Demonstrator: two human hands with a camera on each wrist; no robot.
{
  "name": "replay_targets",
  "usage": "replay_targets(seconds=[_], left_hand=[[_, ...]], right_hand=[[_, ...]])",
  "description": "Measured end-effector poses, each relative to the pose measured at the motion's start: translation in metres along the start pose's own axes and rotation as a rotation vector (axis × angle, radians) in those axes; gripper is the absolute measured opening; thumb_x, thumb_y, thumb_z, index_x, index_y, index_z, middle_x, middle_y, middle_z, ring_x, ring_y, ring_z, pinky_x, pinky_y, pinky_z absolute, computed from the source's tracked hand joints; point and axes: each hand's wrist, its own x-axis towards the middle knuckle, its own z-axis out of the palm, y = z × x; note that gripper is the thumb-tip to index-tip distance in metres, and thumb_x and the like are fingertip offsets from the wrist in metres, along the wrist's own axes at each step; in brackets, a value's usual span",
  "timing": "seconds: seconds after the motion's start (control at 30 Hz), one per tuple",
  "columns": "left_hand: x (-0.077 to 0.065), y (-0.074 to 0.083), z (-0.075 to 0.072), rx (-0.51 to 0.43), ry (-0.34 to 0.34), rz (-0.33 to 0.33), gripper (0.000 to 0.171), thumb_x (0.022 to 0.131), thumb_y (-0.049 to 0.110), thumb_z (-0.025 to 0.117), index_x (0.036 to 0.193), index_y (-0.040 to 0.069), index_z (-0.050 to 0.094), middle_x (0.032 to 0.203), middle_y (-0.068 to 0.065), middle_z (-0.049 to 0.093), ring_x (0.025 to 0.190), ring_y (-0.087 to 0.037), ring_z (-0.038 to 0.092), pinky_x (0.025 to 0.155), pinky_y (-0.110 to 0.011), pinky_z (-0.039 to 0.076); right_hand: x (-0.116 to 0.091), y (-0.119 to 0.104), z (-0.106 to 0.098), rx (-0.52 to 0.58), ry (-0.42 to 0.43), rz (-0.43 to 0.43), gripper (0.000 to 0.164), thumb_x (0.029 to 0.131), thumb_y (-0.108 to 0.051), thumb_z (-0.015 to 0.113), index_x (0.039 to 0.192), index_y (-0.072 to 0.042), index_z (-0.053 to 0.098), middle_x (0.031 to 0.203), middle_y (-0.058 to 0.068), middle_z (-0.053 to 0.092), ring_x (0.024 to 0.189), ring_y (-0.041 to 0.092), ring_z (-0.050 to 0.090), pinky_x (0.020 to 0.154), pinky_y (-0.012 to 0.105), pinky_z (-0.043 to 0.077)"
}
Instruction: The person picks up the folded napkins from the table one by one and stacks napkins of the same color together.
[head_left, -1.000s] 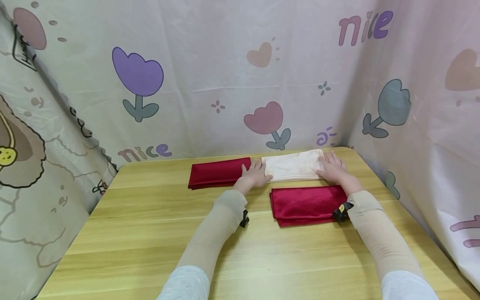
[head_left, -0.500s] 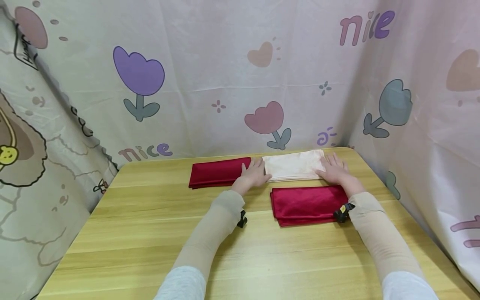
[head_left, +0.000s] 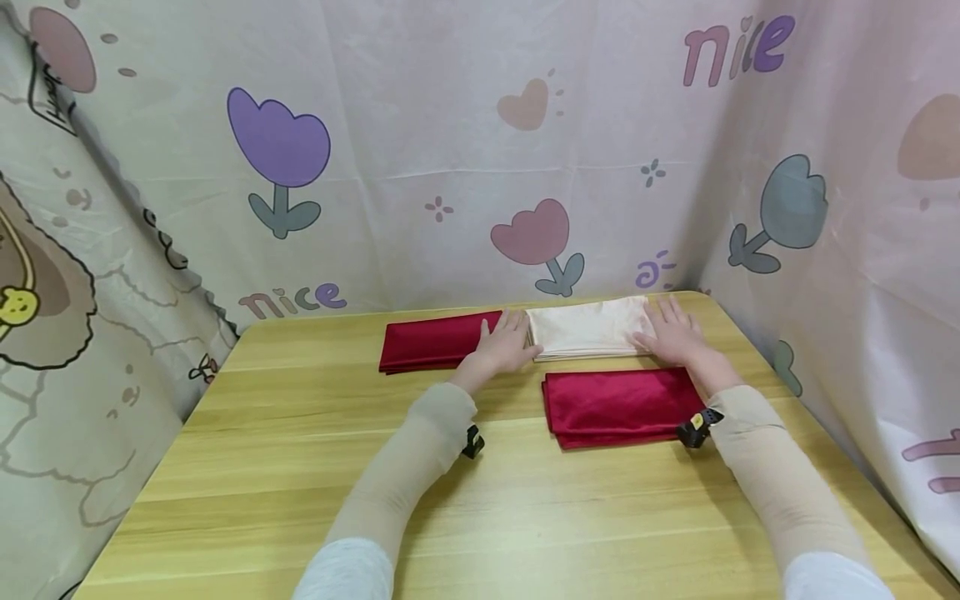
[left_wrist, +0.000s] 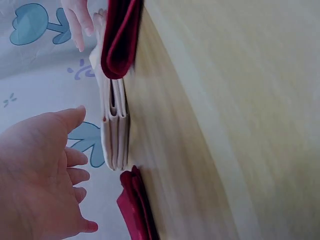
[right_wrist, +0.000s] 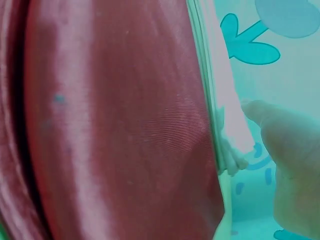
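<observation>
A folded cream-white satin cloth [head_left: 588,329] lies near the table's back edge. My left hand [head_left: 501,346] is at its left end, fingers extended, over the gap beside a folded red satin cloth [head_left: 427,343]. In the left wrist view, the left hand [left_wrist: 37,175] appears just above the white cloth's layered folds [left_wrist: 114,135]. At the white cloth's right end is my right hand [head_left: 678,333], fingers spread. The right wrist view shows that hand [right_wrist: 295,150] close to the white cloth; contact cannot be told. Another folded red cloth [head_left: 622,407] lies in front, partly under the right wrist.
The wooden table [head_left: 300,467] stretches left and forward of the cloths. A patterned curtain [head_left: 420,108] hangs behind it and along both sides. Each wrist carries a small black camera [head_left: 696,427].
Both hands have shifted slightly outward, the left to the left and the right to the right, with wrists a little farther apart. The three cloths lie where they were.
</observation>
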Motion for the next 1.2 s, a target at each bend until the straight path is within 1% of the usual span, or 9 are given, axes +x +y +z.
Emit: replay_targets(seconds=[0.27,0.5,0.67,0.77,1.0,1.2], left_hand=[[-0.009,0.001,-0.006,-0.046,0.029,-0.013,0.077,0.098,0.056,0.042,0.157,0.014,0.016,0.166,-0.004,0.006,0.154,-0.025,-0.005,0.119,-0.062,0.002],[-0.019,0.007,-0.013,-0.112,0.050,-0.005,0.075,0.098,0.056,0.042,0.157,0.018,0.017,0.166,-0.006,0.007,0.154,-0.025,-0.005,0.119,-0.062,0.000],[-0.024,0.011,-0.017,-0.117,0.061,-0.016,0.075,0.098,0.060,0.039,0.158,0.022,0.015,0.166,-0.005,0.005,0.154,-0.025,-0.006,0.119,-0.061,0.000],[-0.027,0.014,-0.020,-0.142,0.069,-0.018,0.074,0.097,0.060,0.039,0.158,0.023,0.015,0.166,-0.005,0.004,0.154,-0.027,-0.006,0.119,-0.061,0.002],[-0.035,0.018,-0.022,-0.262,0.081,-0.029,0.072,0.098,0.055,0.043,0.157,0.023,0.018,0.166,-0.008,0.003,0.153,-0.033,-0.003,0.117,-0.065,0.009],[-0.042,0.023,-0.020,-0.369,0.112,-0.036,0.072,0.098,0.056,0.042,0.157,0.023,0.019,0.165,-0.011,0.010,0.152,-0.036,0.006,0.115,-0.067,0.016]], right_hand=[[-0.009,-0.007,-0.011,-0.026,0.046,-0.029,0.072,0.100,-0.040,0.046,0.154,0.001,0.018,0.160,0.030,0.001,0.148,0.048,-0.006,0.113,0.070,-0.001],[-0.017,-0.013,-0.018,-0.036,0.096,-0.065,0.071,0.100,-0.042,0.046,0.153,-0.001,0.022,0.159,0.031,0.005,0.148,0.047,-0.004,0.114,0.068,0.000],[-0.026,-0.021,-0.022,-0.036,0.134,-0.092,0.070,0.100,-0.042,0.047,0.152,-0.001,0.026,0.159,0.030,0.008,0.148,0.047,-0.001,0.115,0.067,0.001],[-0.031,-0.025,-0.025,-0.032,0.153,-0.099,0.068,0.100,-0.041,0.048,0.151,-0.001,0.028,0.159,0.030,0.010,0.148,0.047,0.000,0.115,0.067,0.001],[-0.042,-0.030,-0.032,0.010,0.183,-0.100,0.065,0.100,-0.039,0.050,0.149,0.000,0.031,0.157,0.031,0.015,0.147,0.049,0.003,0.115,0.067,0.004],[-0.050,-0.026,-0.034,0.073,0.183,-0.069,0.067,0.101,-0.043,0.046,0.149,0.001,0.031,0.156,0.032,0.016,0.147,0.049,0.003,0.111,0.072,0.006]])
